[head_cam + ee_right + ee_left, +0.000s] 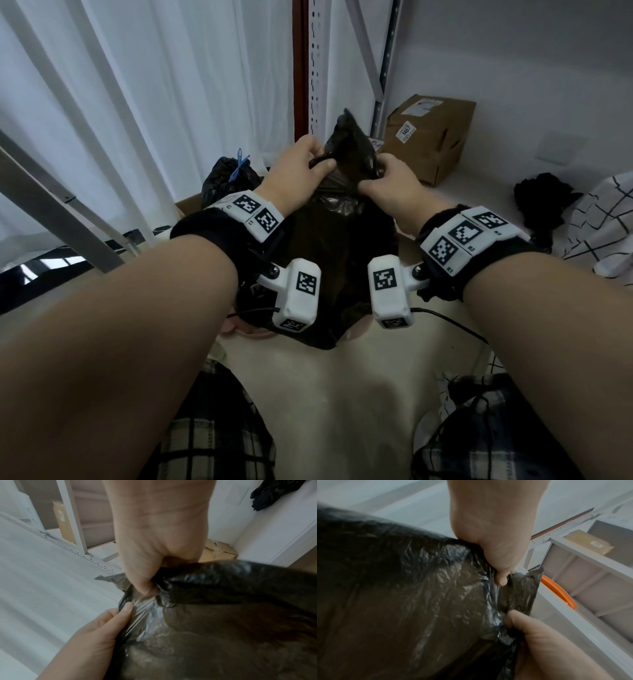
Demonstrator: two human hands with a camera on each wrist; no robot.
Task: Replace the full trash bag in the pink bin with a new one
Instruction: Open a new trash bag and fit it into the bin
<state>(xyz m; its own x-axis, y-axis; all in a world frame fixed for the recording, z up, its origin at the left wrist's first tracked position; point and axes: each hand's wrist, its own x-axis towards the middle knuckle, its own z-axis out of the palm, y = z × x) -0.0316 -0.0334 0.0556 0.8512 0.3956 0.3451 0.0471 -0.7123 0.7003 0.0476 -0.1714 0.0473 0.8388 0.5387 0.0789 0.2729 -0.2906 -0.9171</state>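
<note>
A thin black trash bag (329,246) hangs in front of me, with both hands at its top edge. My left hand (317,161) pinches a gathered fold of the plastic between thumb and fingers. Close beside it, my right hand (373,178) pinches the same edge. The left wrist view shows the left hand (500,577) pinching the bag (402,588) just above the right hand (518,622). Seen from the right wrist, the right hand (147,588) grips the bag (223,615) with the left hand (123,609) just below. A pink bin (239,331) peeks out beneath the bag, mostly hidden.
A tied black bag (226,174) with a blue tie sits at the back left by the white curtain. A cardboard box (428,137) stands at the back right beside a metal shelf upright (383,68). Black cloth (541,198) and a checked sheet (603,219) lie at the right.
</note>
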